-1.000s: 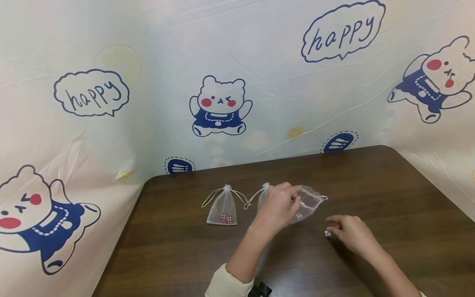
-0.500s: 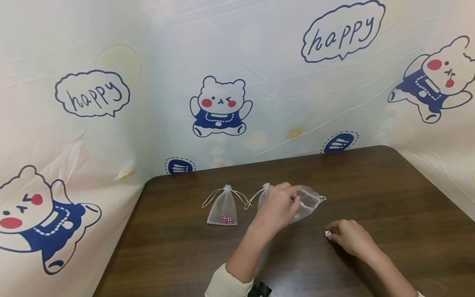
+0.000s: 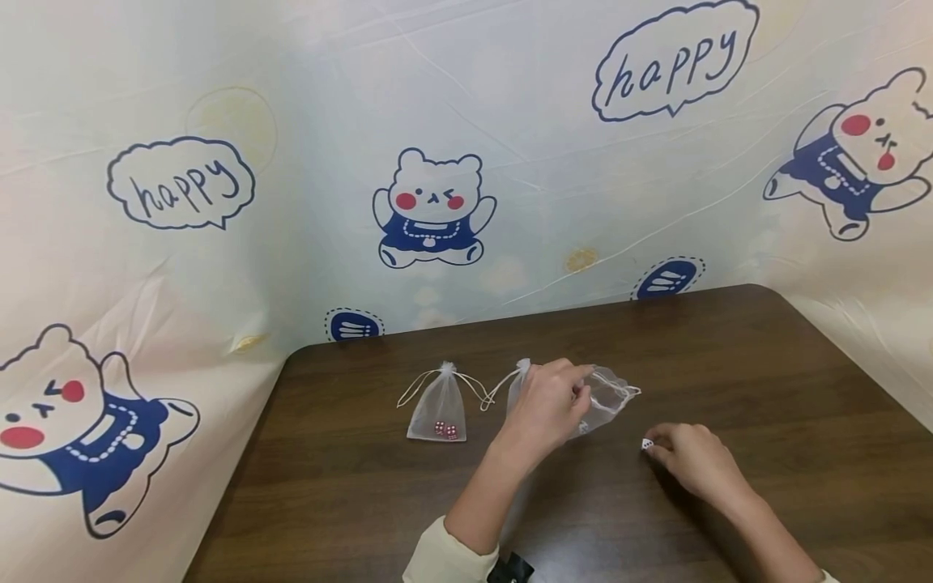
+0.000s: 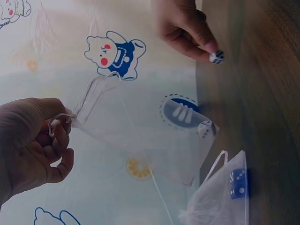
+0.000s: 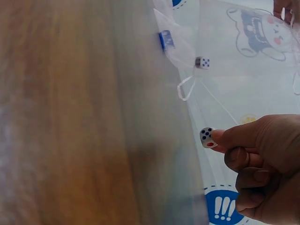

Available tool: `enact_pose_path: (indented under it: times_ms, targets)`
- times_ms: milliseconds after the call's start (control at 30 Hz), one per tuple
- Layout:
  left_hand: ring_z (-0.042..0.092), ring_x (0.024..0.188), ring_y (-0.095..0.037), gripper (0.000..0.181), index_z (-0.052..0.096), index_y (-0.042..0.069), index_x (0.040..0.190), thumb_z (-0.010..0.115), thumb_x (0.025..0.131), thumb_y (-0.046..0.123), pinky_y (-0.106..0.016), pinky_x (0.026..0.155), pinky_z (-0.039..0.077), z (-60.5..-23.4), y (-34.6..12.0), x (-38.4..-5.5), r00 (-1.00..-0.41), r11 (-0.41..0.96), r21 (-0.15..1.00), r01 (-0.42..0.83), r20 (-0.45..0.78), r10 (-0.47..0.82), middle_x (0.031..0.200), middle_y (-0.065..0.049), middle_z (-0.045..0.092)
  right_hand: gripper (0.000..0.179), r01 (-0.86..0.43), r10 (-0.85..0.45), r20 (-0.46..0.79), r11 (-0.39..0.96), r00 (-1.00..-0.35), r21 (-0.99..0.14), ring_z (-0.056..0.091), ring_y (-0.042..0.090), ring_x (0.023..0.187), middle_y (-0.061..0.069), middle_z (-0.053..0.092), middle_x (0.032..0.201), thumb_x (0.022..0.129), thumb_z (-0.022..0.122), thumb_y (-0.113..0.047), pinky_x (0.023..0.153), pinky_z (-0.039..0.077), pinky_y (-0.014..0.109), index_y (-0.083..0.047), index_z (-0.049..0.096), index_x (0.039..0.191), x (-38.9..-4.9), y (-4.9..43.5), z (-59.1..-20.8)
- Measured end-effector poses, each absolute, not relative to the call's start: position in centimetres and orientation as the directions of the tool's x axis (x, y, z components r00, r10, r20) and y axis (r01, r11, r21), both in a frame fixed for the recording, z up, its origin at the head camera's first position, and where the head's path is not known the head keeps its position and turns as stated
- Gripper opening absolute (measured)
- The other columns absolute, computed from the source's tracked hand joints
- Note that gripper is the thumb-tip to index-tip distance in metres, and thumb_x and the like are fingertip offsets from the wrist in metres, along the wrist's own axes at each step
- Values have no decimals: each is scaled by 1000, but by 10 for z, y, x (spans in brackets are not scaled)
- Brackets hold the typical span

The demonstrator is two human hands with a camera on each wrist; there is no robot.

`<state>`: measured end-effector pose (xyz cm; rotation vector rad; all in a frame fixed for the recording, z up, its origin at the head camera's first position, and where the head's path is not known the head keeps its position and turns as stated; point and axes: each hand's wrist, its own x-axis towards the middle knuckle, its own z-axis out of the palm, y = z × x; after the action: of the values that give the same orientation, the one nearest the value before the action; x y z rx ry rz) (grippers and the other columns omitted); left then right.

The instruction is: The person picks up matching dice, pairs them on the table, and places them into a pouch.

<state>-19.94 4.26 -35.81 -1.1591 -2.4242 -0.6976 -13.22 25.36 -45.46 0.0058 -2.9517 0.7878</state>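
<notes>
My left hand (image 3: 547, 401) pinches the drawstring mouth of a sheer white organza bag (image 3: 608, 411). Inside that bag a single white die (image 4: 205, 129) lies at the bottom corner. To the bag's right, my right hand (image 3: 696, 463) pinches another white die (image 5: 206, 138) between thumb and fingertips, with blue pips and one red pip facing its wrist camera. Partly hidden behind my left hand is a second bag (image 3: 518, 387) with blue dice (image 4: 239, 183) in it. Further left, a third bag (image 3: 435, 402) with its neck gathered contains red dice (image 3: 445, 430).
All the bags are on a dark brown wooden table (image 3: 350, 486). Behind it hangs a pale curtain (image 3: 525, 162) printed with bears and the word "happy". A black object (image 3: 512, 569) shows by the left sleeve (image 3: 450, 555) at the bottom edge.
My right fingers, earlier spread beside the white die, have come together on it and raised it slightly, away from me. The left hand and the bags have hardly moved.
</notes>
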Motion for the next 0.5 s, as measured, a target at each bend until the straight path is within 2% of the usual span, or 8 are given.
enact_pose_path:
  times_ms: [200, 333, 500]
  targets:
    - [53, 64, -5, 23, 72, 6, 101, 62, 80, 2, -18, 60, 35, -358, 43, -199, -590, 538, 267, 799, 520, 618, 75, 3, 63, 17, -48, 51, 185, 868, -981, -494, 54, 11, 56, 6, 68, 77, 80, 69, -9, 47, 42, 30, -2, 69, 96, -131, 253, -448]
    - [51, 63, -4, 24, 71, 6, 101, 61, 80, 3, -18, 61, 35, -358, 44, -198, -597, 541, 272, 796, 506, 623, 75, 4, 63, 17, -54, 90, 258, 862, -962, -504, 45, 9, 51, 3, 67, 75, 81, 69, -9, 43, 35, 29, -4, 69, 97, -130, 251, -442]
    - [51, 63, -4, 24, 72, 7, 102, 62, 80, 3, -19, 62, 35, -359, 44, -197, -604, 549, 271, 791, 492, 627, 75, 4, 62, 16, -105, 130, 418, 864, -899, -493, 33, 4, 44, -9, 48, 56, 78, 71, -7, 39, 28, 25, -6, 70, 93, -128, 248, -436]
